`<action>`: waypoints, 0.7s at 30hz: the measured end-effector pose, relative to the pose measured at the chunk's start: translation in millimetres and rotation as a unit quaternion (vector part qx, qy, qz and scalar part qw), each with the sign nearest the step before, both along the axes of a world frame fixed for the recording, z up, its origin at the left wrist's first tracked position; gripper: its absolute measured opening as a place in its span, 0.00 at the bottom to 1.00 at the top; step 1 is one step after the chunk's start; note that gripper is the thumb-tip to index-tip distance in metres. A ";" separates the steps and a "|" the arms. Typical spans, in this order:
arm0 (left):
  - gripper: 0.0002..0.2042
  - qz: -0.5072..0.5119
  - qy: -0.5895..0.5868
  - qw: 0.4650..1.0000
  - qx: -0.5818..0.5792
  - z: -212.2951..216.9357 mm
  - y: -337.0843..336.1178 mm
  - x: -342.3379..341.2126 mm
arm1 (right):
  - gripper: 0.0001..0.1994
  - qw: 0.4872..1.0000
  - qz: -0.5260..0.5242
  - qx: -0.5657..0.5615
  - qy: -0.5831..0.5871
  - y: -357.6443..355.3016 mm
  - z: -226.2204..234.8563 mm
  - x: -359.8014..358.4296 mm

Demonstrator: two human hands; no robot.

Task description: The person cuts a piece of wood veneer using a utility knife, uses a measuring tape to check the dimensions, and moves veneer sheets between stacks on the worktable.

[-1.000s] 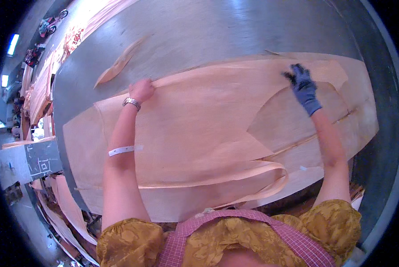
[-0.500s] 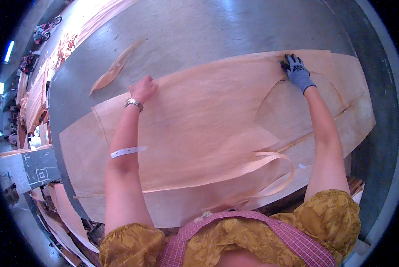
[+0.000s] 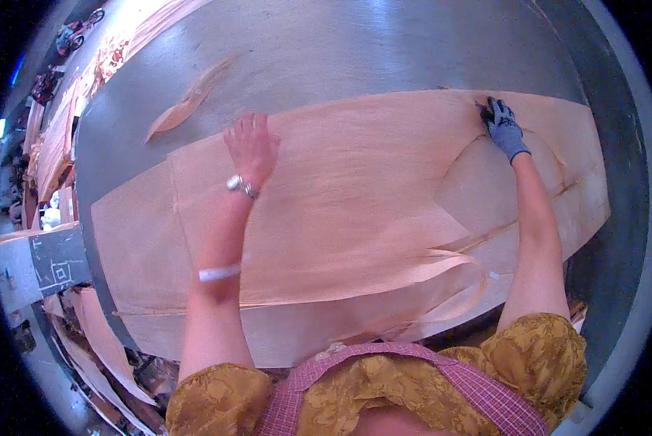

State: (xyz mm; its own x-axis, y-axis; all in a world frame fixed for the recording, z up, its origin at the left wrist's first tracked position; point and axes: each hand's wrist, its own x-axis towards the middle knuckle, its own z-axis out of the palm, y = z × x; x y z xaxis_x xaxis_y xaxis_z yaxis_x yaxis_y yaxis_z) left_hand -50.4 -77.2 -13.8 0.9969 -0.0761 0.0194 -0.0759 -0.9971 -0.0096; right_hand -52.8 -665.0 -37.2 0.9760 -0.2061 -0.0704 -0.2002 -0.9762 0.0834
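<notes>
Curled veneer scrap (image 3: 188, 102) on grey metal table (image 3: 355, 43), veneer stacks (image 3: 57, 138) leftward

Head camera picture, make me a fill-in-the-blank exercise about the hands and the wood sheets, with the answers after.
1. The right hand, at the far edge of the top veneer sheet, wears a blue ____.
2. The left hand lies flat on the sheet and is ____, with a metal bracelet at the wrist.
3. The sheets lie on a grey ____ table.
4. A loose sliver of veneer lies on the table beyond the ____ hand.

Missing words: glove; bare; metal; left
</notes>
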 end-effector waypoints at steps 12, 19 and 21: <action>0.39 0.135 0.012 0.990 -0.045 -31.0 1.6 -75.3 | 0.26 0.995 0.091 0.003 -0.028 -42.6 -17.3 7.8; 0.37 0.193 -0.088 0.976 -0.040 -96.8 63.0 -57.5 | 0.19 0.965 0.105 0.182 -0.154 35.9 -3.6 26.8; 0.35 0.206 -0.119 0.971 -0.025 -112.0 88.9 -59.3 | 0.18 0.925 0.248 0.251 -0.143 125.4 -3.9 20.8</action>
State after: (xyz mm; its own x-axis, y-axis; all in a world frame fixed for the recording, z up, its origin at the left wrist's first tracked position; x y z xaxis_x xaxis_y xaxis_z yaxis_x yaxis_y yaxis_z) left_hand -109.7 11.7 -125.8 0.9094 0.3346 0.2470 0.3272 -0.9422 0.0717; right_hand -32.0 -539.6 -41.1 0.9352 0.2604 0.2400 0.3388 -0.8548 -0.3931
